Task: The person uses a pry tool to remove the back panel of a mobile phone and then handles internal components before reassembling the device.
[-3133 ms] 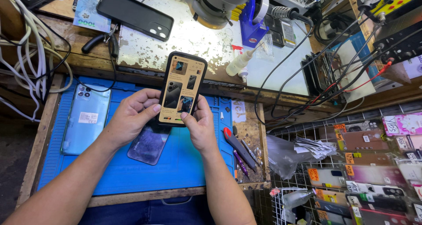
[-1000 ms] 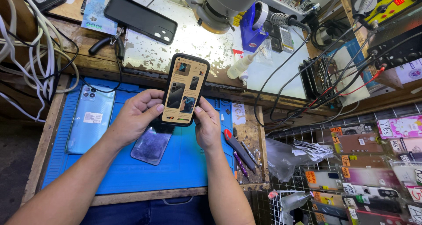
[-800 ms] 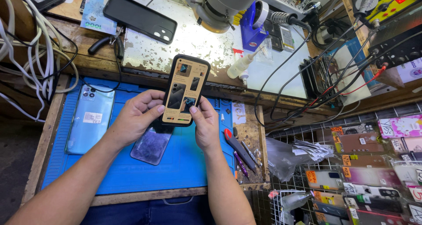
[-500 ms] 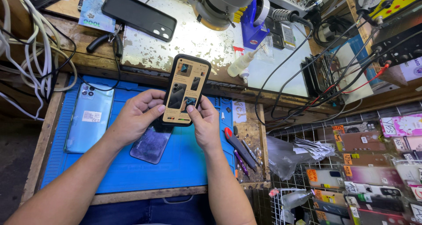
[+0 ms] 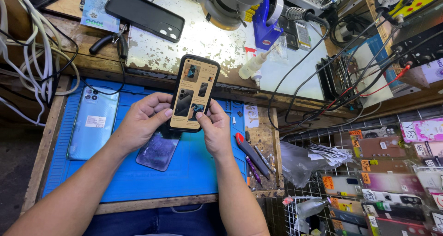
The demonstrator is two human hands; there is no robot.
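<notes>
Both hands hold one black-cased smartphone with a lit screen [image 5: 194,93] above the blue work mat [image 5: 194,171]: left hand [image 5: 145,123] wrapped round its 9 o'clock edge, right hand [image 5: 214,127] cupping the 5 o'clock corner, thumb on glass. Browsing seems midway; a dark phone back [image 5: 157,150] lies beneath.

Lit black phone [image 5: 194,93] between left hand [image 5: 143,123] and right hand [image 5: 214,130], above blue mat [image 5: 184,176].

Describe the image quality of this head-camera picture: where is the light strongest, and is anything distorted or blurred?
Head view: the brightest area is the worn pale bench top, lit from above; the lit phone held by the left hand and right hand stays sharp; the blue mat is evenly lit; straight edges bow toward the corners from the wide lens; the lower left corner falls into shadow.
</notes>
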